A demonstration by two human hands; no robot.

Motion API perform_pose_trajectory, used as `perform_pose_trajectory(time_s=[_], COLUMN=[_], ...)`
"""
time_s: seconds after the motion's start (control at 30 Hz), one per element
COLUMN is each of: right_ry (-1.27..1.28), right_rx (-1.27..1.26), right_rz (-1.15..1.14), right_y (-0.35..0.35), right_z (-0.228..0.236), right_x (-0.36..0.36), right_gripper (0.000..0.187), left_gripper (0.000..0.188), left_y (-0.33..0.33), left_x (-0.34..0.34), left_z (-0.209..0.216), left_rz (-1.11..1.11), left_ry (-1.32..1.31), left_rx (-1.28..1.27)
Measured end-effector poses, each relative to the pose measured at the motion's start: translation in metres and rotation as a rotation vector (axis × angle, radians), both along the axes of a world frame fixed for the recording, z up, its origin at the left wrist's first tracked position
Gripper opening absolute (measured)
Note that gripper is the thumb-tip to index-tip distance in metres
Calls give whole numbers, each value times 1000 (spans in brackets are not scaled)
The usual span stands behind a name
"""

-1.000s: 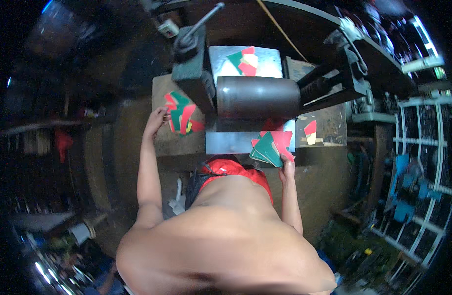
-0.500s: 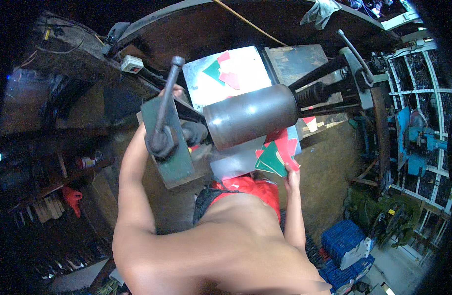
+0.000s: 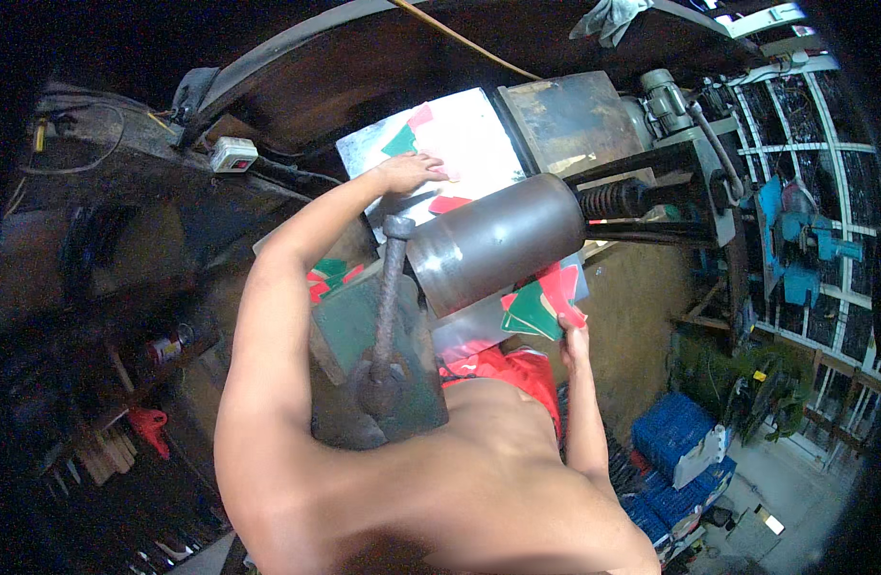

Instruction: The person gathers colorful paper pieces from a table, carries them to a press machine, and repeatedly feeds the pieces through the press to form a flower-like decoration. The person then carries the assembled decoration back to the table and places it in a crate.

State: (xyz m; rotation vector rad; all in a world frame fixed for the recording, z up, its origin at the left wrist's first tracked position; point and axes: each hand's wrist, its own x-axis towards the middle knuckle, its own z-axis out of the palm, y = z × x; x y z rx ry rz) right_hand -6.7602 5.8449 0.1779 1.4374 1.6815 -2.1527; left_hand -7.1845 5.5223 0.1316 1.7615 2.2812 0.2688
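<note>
My left hand [image 3: 410, 174] reaches over the far white sheet [image 3: 369, 144], fingers stretched out with the tips at a red flat piece [image 3: 446, 174]. Beside it on that sheet lie a green piece [image 3: 399, 144] and another red piece [image 3: 448, 204]. On the near side of the dark metal cylinder [image 3: 498, 240], my right hand [image 3: 576, 341] grips a fanned bunch of red and green flat pieces [image 3: 534, 309] by its right edge. The pieces look thin and have angled outlines; their material I cannot tell.
A green-painted metal block [image 3: 417, 369] with an upright lever [image 3: 391, 287] stands close by my left arm. More red and green pieces [image 3: 333, 272] lie behind it. A switch box [image 3: 233, 155] sits at the left. Blue stacked items [image 3: 675, 446] are at lower right.
My left hand has moved from the metal block's far edge onto the far white sheet. The block and lever now appear farther right and nearer. My right hand still holds the bunch.
</note>
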Motion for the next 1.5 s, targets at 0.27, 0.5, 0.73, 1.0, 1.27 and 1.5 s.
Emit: perform_pose_trajectory(time_s=[0.27, 0.5, 0.73, 1.0, 1.27, 1.5], right_ry=[29, 43, 155, 71, 34, 25], right_rx=[-58, -51, -93, -48, -10, 21], right_rz=[-41, -73, -62, -43, -32, 36], right_y=[-11, -12, -3, 3, 1, 7], right_z=[-2, -4, -9, -2, -2, -1], right_x=[-11, -4, -5, -12, -14, -25], right_gripper=[42, 42, 41, 41, 37, 40], left_gripper=[34, 33, 46, 98, 119, 108], left_y=[16, -11, -12, -15, 11, -9], left_x=[-21, -21, -53, -85, -82, -74], left_z=[-39, -32, -26, -35, -31, -27], left_rz=[-189, -38, 829, 1363, 1297, 1194], left_ry=[197, 69, -290, -339, -266, -180], left_rx=[-472, -404, 2, -126, -174, -81])
